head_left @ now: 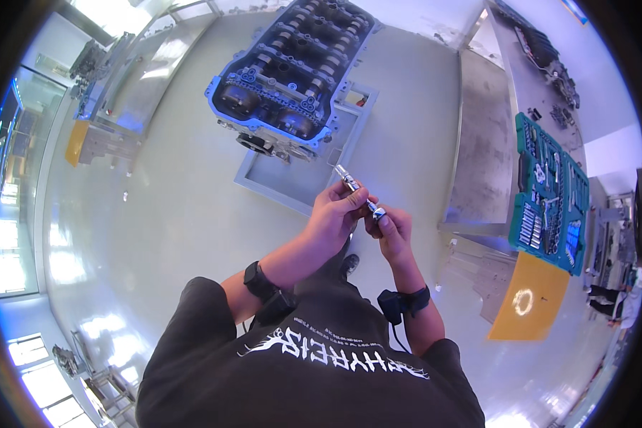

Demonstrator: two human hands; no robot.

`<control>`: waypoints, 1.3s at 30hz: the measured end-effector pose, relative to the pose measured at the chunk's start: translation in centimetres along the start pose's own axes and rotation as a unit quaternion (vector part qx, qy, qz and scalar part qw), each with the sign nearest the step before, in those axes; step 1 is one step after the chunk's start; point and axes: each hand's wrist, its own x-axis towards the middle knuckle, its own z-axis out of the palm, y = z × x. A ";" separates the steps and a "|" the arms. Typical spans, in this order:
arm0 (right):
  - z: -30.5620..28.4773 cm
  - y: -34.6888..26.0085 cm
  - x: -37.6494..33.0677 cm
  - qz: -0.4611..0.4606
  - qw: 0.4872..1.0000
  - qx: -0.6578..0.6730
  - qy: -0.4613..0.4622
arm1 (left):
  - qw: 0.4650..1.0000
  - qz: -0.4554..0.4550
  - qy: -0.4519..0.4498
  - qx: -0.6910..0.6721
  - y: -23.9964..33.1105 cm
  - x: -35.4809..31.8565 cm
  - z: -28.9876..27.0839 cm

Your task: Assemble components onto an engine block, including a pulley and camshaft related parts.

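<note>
From the head view I watch the person standing just off the near end of an engine [292,80], its camshafts [326,69] uncovered, above a grey metal frame [267,192]. Between the engine and the person's chest is a chrome ratchet with a socket fitted [347,178], tilted up and leftward, its tip pointing toward the engine's near right corner but apart from it.

The left hand [329,215] is closed round the socket end, thumb and fingers pinching the barrel. The right hand [394,232] grips the ratchet's other end, fingers curled in; how far it wraps the handle I can't tell.

I'd judge the tool rigid, compact and fairly weighty for its size, hardly fragile, and its polished metal likely slick if oily. The handle looks the best place for a firm hold, with the barrel for steadying.

Right of the engine, a green socket-set case [520,135] lies open on a metal workbench [481,107], a yellow sheet [542,307] beside it.
</note>
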 end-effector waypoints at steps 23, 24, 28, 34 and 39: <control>20.9 9.1 9.4 0.234 0.938 0.203 0.153 | 0.976 -0.137 -0.166 0.029 18.3 2.0 -18.9; 21.4 9.3 9.8 0.231 0.937 0.203 0.165 | 0.970 -0.142 -0.193 0.032 18.9 2.8 -18.2; 22.5 10.7 9.0 0.214 0.948 0.104 0.209 | 0.967 -0.170 -0.190 0.012 20.4 4.3 -17.0; 21.2 12.5 5.9 0.296 0.870 0.363 0.154 | 0.952 -0.194 -0.232 -0.042 19.7 6.1 -15.6; 21.7 11.0 8.0 0.120 0.922 0.354 0.099 | 0.917 -0.240 -0.300 -0.109 18.4 6.7 -16.2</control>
